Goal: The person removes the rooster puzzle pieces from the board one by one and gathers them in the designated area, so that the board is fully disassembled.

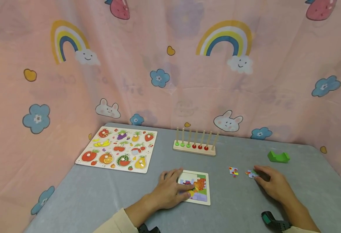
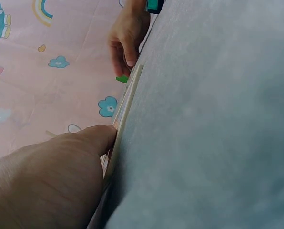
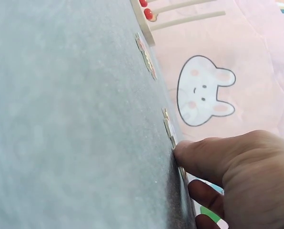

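My left hand [image 1: 167,191] lies over the left side of a small framed jigsaw puzzle [image 1: 203,197], its fingers spread and touching the board. Several pieces sit inside the pale frame, showing orange, green and purple parts; the hand hides some of the picture. In the left wrist view the thumb [image 2: 101,137] rests at the frame's edge. Over to the right, my right hand [image 1: 275,184] has thumb and forefinger at the right end of a loose puzzle piece [image 1: 250,173], pinching it close to the table. Another loose puzzle piece [image 1: 233,171] lies just left of it.
At the back left lies a fruit peg board [image 1: 143,168]. A wooden bead rack [image 1: 195,149] with upright pegs and green and red beads stands at the back middle. A green curved block [image 1: 278,157] sits at the right, behind my right hand. A patterned pink curtain [image 1: 185,97] hangs behind the table.
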Motion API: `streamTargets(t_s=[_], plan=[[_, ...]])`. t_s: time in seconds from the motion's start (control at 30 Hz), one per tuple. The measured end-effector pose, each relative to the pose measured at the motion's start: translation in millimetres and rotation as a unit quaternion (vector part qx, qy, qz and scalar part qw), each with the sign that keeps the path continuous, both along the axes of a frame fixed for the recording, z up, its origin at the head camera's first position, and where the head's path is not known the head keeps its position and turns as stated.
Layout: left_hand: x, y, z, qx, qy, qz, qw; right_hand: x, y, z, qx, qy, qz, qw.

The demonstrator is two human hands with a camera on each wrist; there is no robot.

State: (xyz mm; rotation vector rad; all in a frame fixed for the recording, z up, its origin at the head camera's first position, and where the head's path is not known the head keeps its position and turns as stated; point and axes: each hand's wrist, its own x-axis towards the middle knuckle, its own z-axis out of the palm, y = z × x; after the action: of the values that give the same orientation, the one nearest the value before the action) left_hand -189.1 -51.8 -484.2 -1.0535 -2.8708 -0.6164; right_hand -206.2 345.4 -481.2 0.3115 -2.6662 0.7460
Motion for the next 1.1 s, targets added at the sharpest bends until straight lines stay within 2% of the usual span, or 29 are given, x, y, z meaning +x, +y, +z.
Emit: streamTargets(t_s=[0.13, 0.27, 0.53, 0.67, 0.83, 1.1], plan=[[0.0, 0.2, -0.6, -0.001, 0.005, -0.003, 1.0000, 3.7, -1.2, 8.1, -0.004, -0.005, -0.013, 0.9999], [0.6, 0.0, -0.9, -0.001, 0.006, -0.007, 1.0000, 10.0, -4.7, 25.9, -0.021, -0.008, -0.025, 0.9994], [-0.3, -0.5, -1.6, -0.001, 0.017, -0.008, 0.9998, 19.9, -21.5, 68.4, -0.062, 0.048, -0.019, 0.9967], [-1.0, -1.1, -2.7, 0.001, 0.019, -0.012, 0.9998, 27.1, -31.1, 83.4, -0.075, 0.053, -0.019, 0.9956], [-0.8, -1.1, -3.3, 0.003, 0.021, -0.013, 0.9997, 33.7, -47.1, 99.5, -0.085, 0.064, -0.004, 0.9943], [-0.9, -0.2, -2.7, 0.004, 0.019, -0.011, 0.9998, 36.2, -76.4, 117.0, -0.112, 0.099, 0.048, 0.9876]])
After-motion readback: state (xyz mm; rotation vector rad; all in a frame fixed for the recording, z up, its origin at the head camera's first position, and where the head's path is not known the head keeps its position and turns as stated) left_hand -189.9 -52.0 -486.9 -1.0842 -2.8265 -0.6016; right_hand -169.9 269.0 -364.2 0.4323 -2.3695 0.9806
